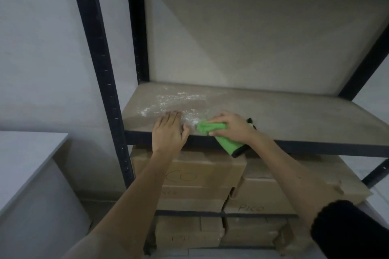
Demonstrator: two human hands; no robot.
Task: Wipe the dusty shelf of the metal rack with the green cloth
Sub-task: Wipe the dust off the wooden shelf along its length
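Dusty shelf point(273, 109) — bunched green cloth point(210, 127)

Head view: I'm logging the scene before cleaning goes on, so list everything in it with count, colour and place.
rack: one, black metal frame, centre, against the wall.
shelf: one, beige board, middle of the rack.
dust: one patch, white, left part of the shelf, beyond the hands.
cloth: one, green with black edging, at the shelf's front edge, partly hanging over it.
boxes: several, brown cardboard, stacked on the lower levels under the shelf.
table: one, white, lower left beside the rack.
wall: one, pale grey, behind and left.
left hand: one, flat on the shelf's front edge, left of the cloth.
right hand: one, fingers gripping the cloth.
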